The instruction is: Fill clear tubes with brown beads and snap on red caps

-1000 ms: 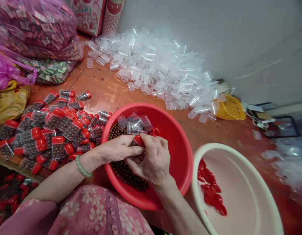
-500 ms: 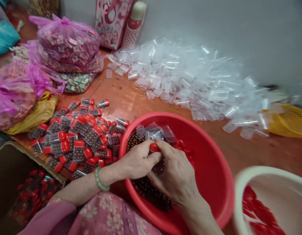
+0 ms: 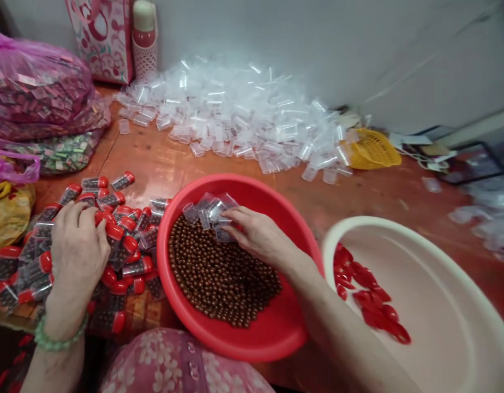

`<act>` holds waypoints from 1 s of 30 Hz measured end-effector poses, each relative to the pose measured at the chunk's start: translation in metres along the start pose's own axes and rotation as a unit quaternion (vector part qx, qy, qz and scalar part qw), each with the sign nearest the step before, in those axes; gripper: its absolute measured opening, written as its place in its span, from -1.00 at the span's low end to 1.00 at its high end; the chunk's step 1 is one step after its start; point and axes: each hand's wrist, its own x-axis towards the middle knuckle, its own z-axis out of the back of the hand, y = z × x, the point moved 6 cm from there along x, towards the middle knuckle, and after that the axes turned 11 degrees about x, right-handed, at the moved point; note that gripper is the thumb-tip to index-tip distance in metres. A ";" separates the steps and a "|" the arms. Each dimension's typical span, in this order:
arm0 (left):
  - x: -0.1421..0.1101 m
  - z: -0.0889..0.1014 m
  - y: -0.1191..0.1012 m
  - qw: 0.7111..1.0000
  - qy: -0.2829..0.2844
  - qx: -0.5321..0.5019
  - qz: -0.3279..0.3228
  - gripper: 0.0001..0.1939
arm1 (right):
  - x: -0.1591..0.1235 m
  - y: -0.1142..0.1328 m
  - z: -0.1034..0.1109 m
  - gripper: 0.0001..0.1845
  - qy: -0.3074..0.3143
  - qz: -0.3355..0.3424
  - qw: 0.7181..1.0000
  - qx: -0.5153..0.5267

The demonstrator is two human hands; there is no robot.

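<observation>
My left hand (image 3: 78, 254) rests curled on a heap of clear vials with red caps, filled with brown beads (image 3: 127, 245); its palm hides whatever lies under the fingers. My right hand (image 3: 258, 232) reaches into a red plastic basin (image 3: 164, 267), its fingertips against a small cluster of empty clear vials (image 3: 209, 213). These vials lie on the rim side of a mound of brown beads (image 3: 223, 273). Nothing shows held in that hand.
A cream basin (image 3: 399, 232) holding loose red caps (image 3: 364, 289) stands to the right. Behind lies a large spread of empty clear vials (image 3: 219, 114) on the orange table, with a yellow basket (image 3: 372, 150) beyond. Pink bags of packets (image 3: 35, 87) crowd the left.
My hands were together over the red basin around a red-capped vial. My left hand has moved left onto the filled vials, and my right hand now lies by the clear vials.
</observation>
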 end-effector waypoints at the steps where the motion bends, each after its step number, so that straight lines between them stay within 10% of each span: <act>1: 0.001 0.001 -0.003 1.000 -0.015 -0.007 -0.007 -0.77 | 0.008 0.005 -0.004 -0.73 0.024 -0.007 0.999 -0.021; 16: -0.007 -0.007 -0.134 0.947 0.003 -0.281 -0.156 -0.86 | 0.033 0.025 -0.043 -0.75 0.106 -0.112 0.978 -0.139; 30: -0.008 -0.020 -0.143 0.951 0.041 -0.206 -0.228 -0.85 | 0.034 0.012 -0.054 -0.61 0.087 -0.146 0.985 -0.021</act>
